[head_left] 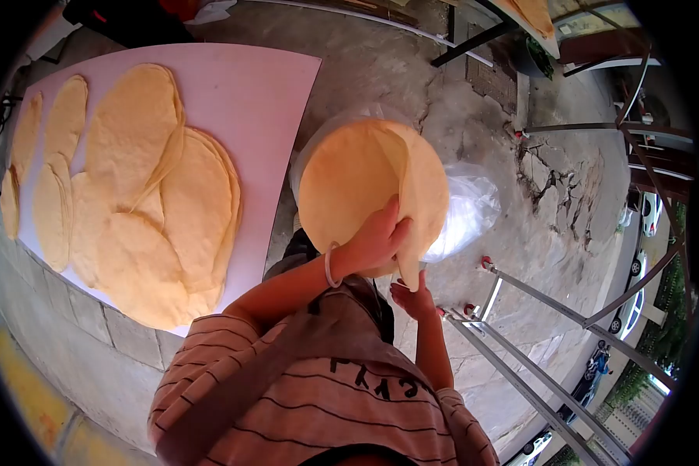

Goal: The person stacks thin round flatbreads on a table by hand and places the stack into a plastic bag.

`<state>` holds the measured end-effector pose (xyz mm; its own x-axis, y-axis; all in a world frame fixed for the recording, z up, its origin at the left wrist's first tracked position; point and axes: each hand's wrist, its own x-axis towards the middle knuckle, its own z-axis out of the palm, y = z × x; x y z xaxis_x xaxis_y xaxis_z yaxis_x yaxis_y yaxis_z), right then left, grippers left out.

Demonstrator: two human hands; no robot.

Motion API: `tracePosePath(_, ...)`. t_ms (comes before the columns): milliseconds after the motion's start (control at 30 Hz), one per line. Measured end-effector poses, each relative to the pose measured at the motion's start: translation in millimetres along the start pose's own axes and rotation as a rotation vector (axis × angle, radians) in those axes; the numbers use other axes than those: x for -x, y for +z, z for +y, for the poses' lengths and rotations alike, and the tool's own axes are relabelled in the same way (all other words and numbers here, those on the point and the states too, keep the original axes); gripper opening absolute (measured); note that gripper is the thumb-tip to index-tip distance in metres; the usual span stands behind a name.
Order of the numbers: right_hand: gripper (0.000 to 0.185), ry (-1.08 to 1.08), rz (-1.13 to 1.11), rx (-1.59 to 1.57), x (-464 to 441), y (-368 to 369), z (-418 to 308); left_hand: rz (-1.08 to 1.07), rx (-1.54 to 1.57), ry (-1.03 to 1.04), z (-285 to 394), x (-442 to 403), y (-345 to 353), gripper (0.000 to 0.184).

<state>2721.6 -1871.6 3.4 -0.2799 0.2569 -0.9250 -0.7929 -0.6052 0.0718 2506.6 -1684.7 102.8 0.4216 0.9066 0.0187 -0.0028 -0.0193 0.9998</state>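
Observation:
A stack of thin, round, tan flatbreads (342, 179) sits in front of my body, with clear plastic around its edge. The top sheet has a lifted flap (423, 194) folded up along the stack's right side. My left hand (377, 237), wearing a pale bangle on its wrist, grips this raised edge between thumb and fingers. Lower down, my right hand (415, 297) is at the near tip of the same flap, which lies between its thumb and fingers. Part of the right hand's grip is hidden by the sheet.
On my left, a pink-topped table (264, 101) carries several overlapping flatbreads (136, 124). A clear plastic bag (466, 210) bulges right of the stack. Metal frame legs on red casters (486, 262) stand at right on cracked concrete (551, 179). Parked cars show at the far right.

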Motion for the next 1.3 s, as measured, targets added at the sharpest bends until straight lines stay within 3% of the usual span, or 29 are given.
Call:
tracePosePath(33, 0.056, 0.104, -0.321, -0.640, 18, 18, -20, -0.023, 0.093, -0.045, 26, -3, -8, 0.042)
tracePosePath(100, 0.054, -0.216, -0.493, -0.651, 47, 55, -55, -0.039, 0.252, -0.191, 40, 4, -20, 0.046)
tracePosePath(133, 0.048, -0.584, -0.317, 0.005, 55, 68, -73, -0.033, 0.319, -0.289, 37, 12, -31, 0.047)
tracePosePath(167, 0.043, -0.670, -0.265, 0.107, 57, 69, -90, -0.027, 0.385, -0.385, 32, 20, -42, 0.047)
tracePosePath(233, 0.035, -0.830, -0.166, 0.313, 54, 70, -119, 0.089, 0.277, -0.347, -8, 45, -54, 0.047)
tracePosePath(300, 0.022, -0.749, -0.050, 0.477, 20, 49, -125, 0.157, 0.061, -0.470, -66, 77, -61, 0.040)
tracePosePath(400, 0.016, -0.628, 0.360, 0.593, -37, 35, -96, 0.295, 0.222, -0.707, -113, 98, -66, 0.027)
tracePosePath(500, 0.017, -0.593, 0.107, 0.475, -41, 17, -102, 0.351, 0.476, -0.796, -126, 105, -69, 0.022)
tracePosePath(567, 0.015, -0.533, 0.209, 0.575, -37, 21, -106, 0.314, 0.542, -0.771, -132, 111, -70, 0.021)
tracePosePath(600, 0.015, -0.503, 0.256, 0.622, -34, 29, -110, 0.397, 0.605, -0.761, -120, 103, -67, 0.023)
tracePosePath(700, 0.015, -0.137, 0.212, 1.169, -12, 42, -168, 0.453, 0.882, -0.814, -140, 117, -81, 0.031)
tracePosePath(733, 0.016, -0.109, 0.254, 1.188, -7, 52, -190, 0.464, 0.953, -0.776, -153, 126, -91, 0.035)
tracePosePath(767, 0.014, -0.161, 0.364, 1.154, -19, 44, -215, 0.474, 1.024, -0.736, -167, 129, -96, 0.039)
tracePosePath(800, 0.017, -0.312, 0.419, 1.103, -36, 37, -238, 0.624, 0.775, -0.880, -168, 111, -88, 0.037)
tracePosePath(867, 0.024, -0.529, 0.338, 1.086, -85, 37, -279, 0.691, 0.742, -0.766, -222, 102, -71, 0.038)
tracePosePath(967, 0.032, -0.581, 0.188, 0.904, -187, 61, -315, 0.752, 0.739, -0.634, -293, 70, -63, 0.041)
tracePosePath(1000, 0.036, -0.662, 0.260, 0.992, -214, 85, -315, 0.752, 0.754, -0.622, -297, 45, -76, 0.042)
tracePosePath(1067, 0.035, -0.808, 0.166, 1.198, -267, 95, -310, 0.731, 0.794, -0.620, -303, -6, -113, 0.045)
tracePosePath(1300, 0.025, -0.339, 0.089, 1.210, -281, 76, -322, 0.658, 0.850, -0.586, -306, -59, -129, 0.052)
